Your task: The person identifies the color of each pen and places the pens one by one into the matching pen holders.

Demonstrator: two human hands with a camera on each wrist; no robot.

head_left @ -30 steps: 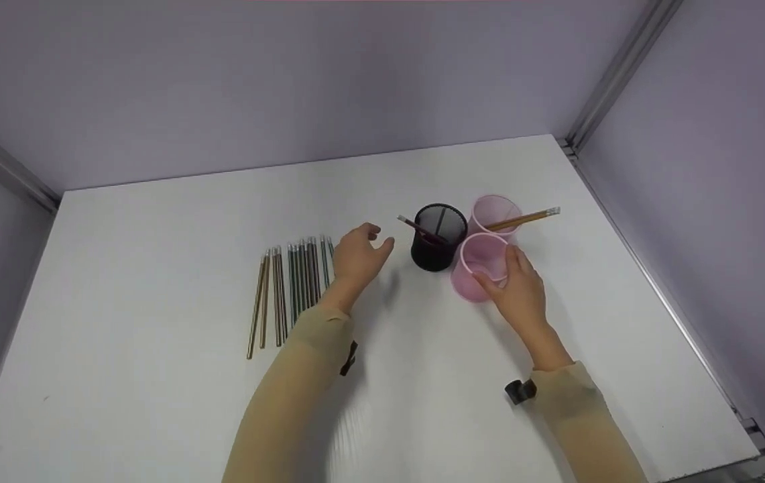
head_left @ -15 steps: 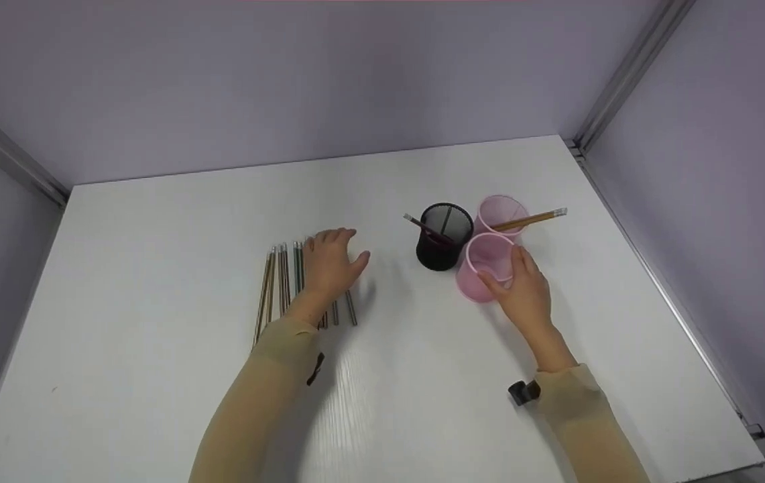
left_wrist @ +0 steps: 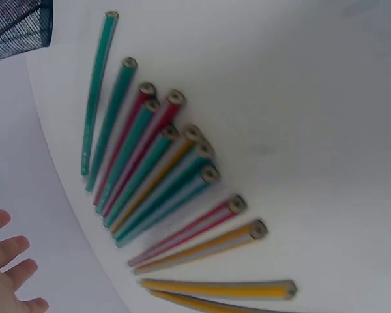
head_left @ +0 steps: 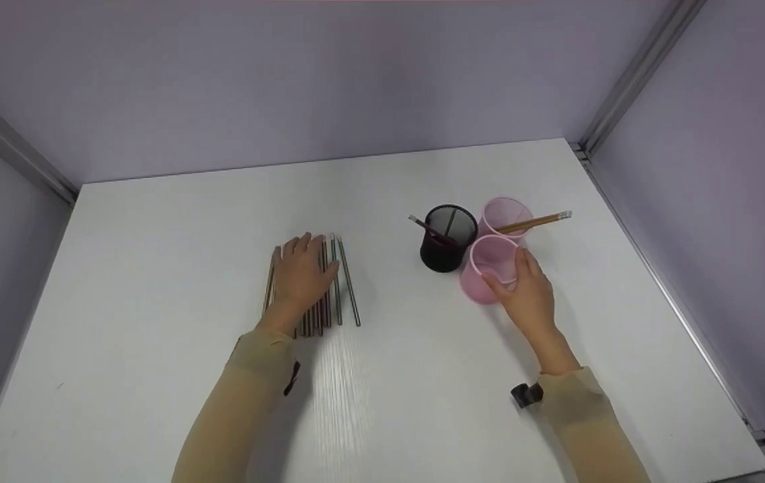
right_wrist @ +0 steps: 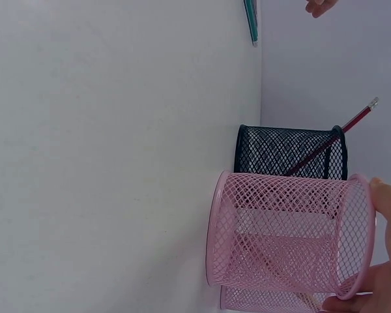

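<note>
flat, left hand [head_left: 302, 275] on pencils [head_left: 338, 285]

Green, red and yellow pencils [left_wrist: 158, 163]; pink mesh cup [right_wrist: 290, 235]; black mesh cup [right_wrist: 290, 151].

Fanned pencils [head_left: 328, 288]; upright empty pink mesh cup [head_left: 486, 268]

white table [head_left: 154, 268], pencils [head_left: 342, 288], mesh cups [head_left: 446, 251]
</note>
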